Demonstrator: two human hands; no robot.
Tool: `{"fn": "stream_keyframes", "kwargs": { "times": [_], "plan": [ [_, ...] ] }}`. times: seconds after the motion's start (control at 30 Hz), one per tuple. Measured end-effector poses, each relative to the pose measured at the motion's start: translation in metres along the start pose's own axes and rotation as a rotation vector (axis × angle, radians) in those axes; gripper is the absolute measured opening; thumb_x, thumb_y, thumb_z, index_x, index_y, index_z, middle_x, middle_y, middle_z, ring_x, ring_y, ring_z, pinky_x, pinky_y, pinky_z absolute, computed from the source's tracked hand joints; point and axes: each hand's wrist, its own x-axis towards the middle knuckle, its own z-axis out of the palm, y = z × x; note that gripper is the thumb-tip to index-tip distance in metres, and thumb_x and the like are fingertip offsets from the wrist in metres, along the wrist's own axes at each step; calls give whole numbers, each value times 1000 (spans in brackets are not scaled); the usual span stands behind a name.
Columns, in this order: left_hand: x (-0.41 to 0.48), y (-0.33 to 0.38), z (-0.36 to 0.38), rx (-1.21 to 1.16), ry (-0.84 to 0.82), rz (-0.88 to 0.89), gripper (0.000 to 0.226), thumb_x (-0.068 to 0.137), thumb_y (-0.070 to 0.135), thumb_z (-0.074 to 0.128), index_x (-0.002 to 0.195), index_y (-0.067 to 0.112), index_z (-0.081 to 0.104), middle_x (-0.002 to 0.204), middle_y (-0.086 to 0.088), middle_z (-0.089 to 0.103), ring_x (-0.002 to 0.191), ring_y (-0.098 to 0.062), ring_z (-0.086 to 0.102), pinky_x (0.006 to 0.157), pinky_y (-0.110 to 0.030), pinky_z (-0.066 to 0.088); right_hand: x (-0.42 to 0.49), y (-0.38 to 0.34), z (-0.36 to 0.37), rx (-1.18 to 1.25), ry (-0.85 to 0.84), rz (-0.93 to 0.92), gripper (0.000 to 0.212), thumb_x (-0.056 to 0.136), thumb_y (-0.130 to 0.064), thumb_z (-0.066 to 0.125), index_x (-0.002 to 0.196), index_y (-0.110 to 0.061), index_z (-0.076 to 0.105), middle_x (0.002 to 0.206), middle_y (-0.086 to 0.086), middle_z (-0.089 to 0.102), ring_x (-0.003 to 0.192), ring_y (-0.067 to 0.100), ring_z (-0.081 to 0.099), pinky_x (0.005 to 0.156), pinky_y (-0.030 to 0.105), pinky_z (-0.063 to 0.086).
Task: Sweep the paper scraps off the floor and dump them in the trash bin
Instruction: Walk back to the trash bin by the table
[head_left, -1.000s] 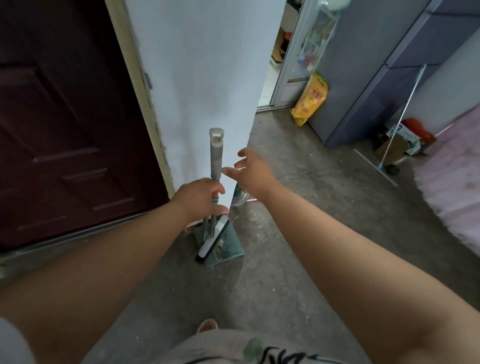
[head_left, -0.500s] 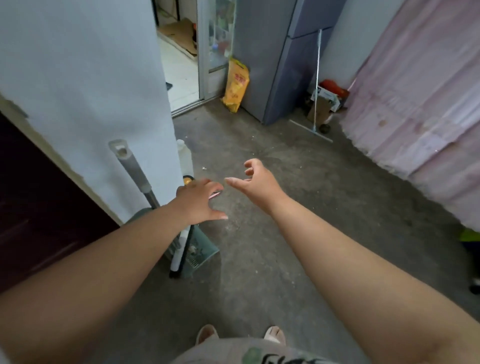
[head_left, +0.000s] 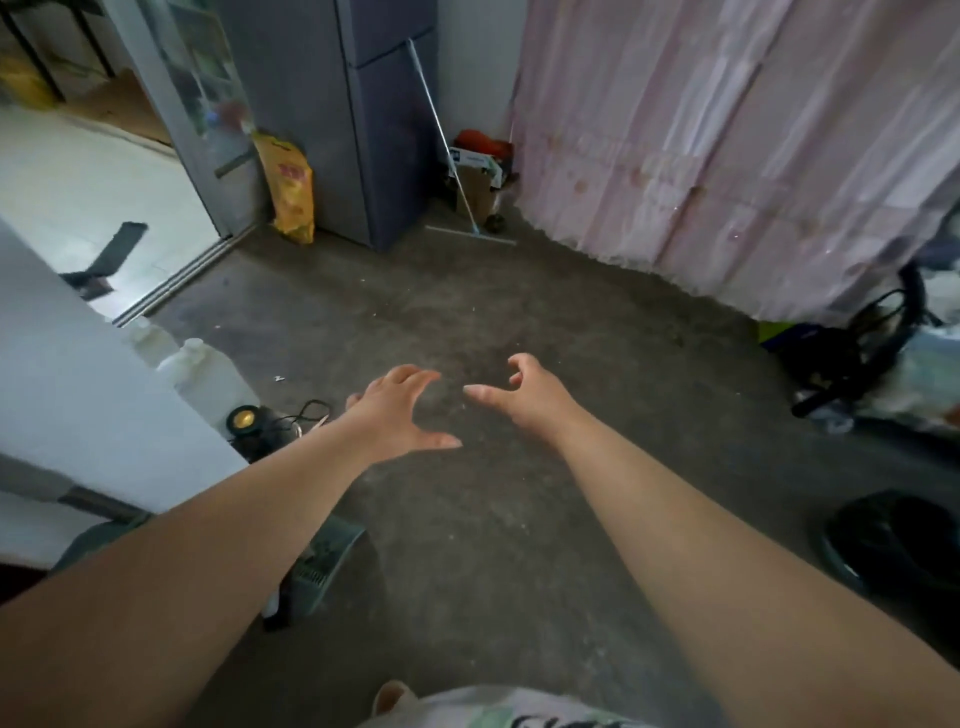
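Fingers loosely curled and empty, the left hand (head_left: 400, 410) and right hand (head_left: 524, 397) hover apart above the floor (head_left: 467, 530). The green dustpan (head_left: 327, 558) stands beneath the left forearm beside the white wall (head_left: 62, 389); a tiny white scrap (head_left: 279, 378) lies beyond.

Reaches out over the grey floor (head_left: 467, 519) with left hand (head_left: 397, 410) and right hand (head_left: 524, 397) apart, both empty, fingers loosely curled. Faces a pink curtain (head_left: 727, 156) and grey fridge (head_left: 363, 104); has a dustpan (head_left: 324, 561) under the left forearm.

Grey concrete floor (head_left: 467, 545) bears a dustpan (head_left: 324, 558), white jug (head_left: 208, 379), yellow bag (head_left: 291, 187).
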Motion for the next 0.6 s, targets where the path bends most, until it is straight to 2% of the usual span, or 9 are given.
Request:
{"fn": "stream_keyframes", "kwargs": {
  "times": [0.27,0.6],
  "plan": [
    [36,114,26,76,-80,121,103,70,73,64,152,36,16,160,10,12,146,-20,19,115,-46,23,-24,85,-94,86,113,117,100,71,-56,74,149,-17,25,145,6,42,128,23,46,102,34,41],
    [60,252,64,121,-112,260,101,70,72,66,152,34,21,158,9,11,145,-17,23,115,-46,26,-59,178,-191,216,226,218,98,72,-54,75,148,-19,25,143,5,42,127,22,46,97,32,39]
  ]
}}
